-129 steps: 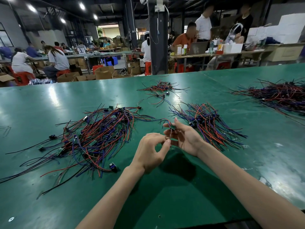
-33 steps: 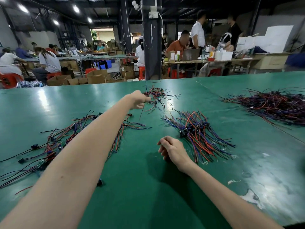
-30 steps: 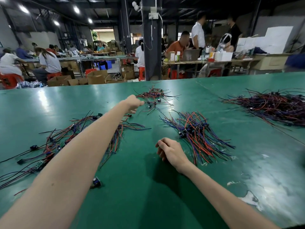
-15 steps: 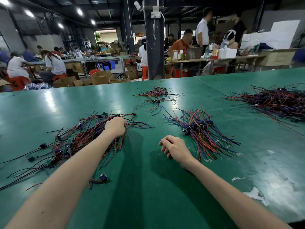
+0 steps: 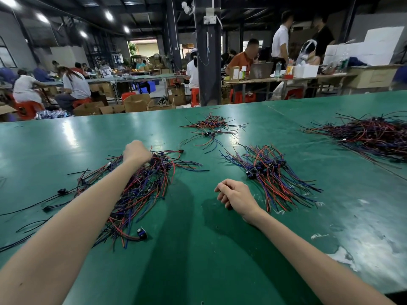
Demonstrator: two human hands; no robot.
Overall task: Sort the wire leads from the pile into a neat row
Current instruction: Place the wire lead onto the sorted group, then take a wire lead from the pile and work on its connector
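Left hand (image 5: 136,151): knuckles up on your pile (image 5: 141,190), reaching for a lead; grip hidden, cannot tell.
Right hand (image 5: 235,194): relaxed, empty, waiting on bench (image 5: 198,249) beside the row (image 5: 271,172).

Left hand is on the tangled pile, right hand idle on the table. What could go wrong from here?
1. Leads in the tangled pile cross one another; pulling one with the left hand may drag several along and scatter them.
2. The right hand rests just beside the sorted row; a careless move could knock its leads askew.
3. A loose lead lies at the pile's near edge by the left forearm, which could sweep it off.
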